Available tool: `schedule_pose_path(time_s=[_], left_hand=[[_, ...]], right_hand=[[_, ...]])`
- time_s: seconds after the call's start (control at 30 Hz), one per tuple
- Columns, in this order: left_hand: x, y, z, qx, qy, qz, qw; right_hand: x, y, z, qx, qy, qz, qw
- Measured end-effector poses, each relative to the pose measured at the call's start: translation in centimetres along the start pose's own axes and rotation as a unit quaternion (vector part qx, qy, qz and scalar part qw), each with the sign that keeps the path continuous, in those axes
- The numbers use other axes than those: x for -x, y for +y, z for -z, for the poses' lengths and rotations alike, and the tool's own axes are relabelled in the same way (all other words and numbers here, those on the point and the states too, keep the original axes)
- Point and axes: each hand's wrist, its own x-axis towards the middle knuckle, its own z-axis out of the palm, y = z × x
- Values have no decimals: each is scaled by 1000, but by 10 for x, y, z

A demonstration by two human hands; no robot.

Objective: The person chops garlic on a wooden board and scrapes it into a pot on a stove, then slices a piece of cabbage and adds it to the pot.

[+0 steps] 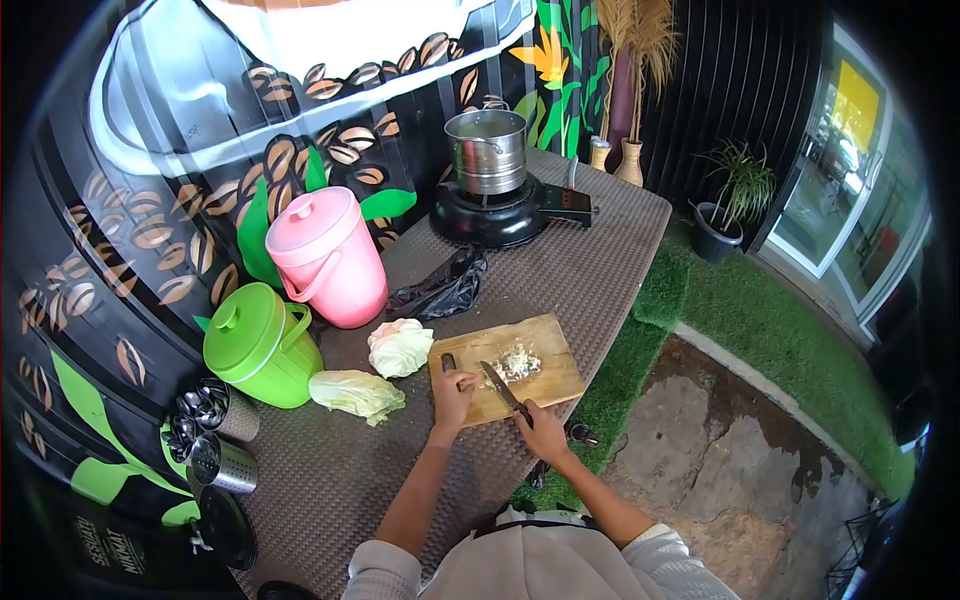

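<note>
– Knife (497, 382) was clamped in the right hand (540, 428), we saw, blade slanting across the board (548, 378) with its tip by the shreds (517, 362) piled mid-board.
– And the left hand (452, 388)? We had it curled on the board's left end, just beside the blade. Whether it was gripping or only pressing down, we couldn't tell.
– That was our worry. With knuckles that near the edge, we judged that one sideways slip off the pile could bring steel to finger.
– We also noted the board's right corner sat close to the table (600, 270) edge. A hard push, we reckoned, might walk it outward.
– Spare cabbage (399, 346) and a leaf (357, 392) lay left of the board, clear of the blade.
</note>
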Motion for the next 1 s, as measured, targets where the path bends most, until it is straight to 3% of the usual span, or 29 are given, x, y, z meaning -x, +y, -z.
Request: schedule_pose_path(time_s=[0.17,0.23,0.37,0.57,0.73,0.87,0.93,1.0], left_hand=[[8,-1,4,9,-61,60,996],[9,-2,4,-109,-44,-40,992],[4,-4,-2,-74,-49,-20,996],[-10,-6,-5,-75,-35,-63,995],[-29,-27,-9,40,-135,-109,984],[-39,-25,-6,14,-198,-122,972],[-45,-22,-5,-43,-267,-189,944],[-43,-18,-6,-35,-259,-195,945]], right_hand=[[-5,-2,8,55,43,-23,997],[-8,6,14,109,49,-8,993],[-15,9,20,135,32,3,990],[-31,5,15,138,5,35,990],[-36,5,16,93,16,44,995],[-26,6,16,25,60,26,998],[-19,5,14,16,59,12,998],[-13,5,8,9,62,1,998]])
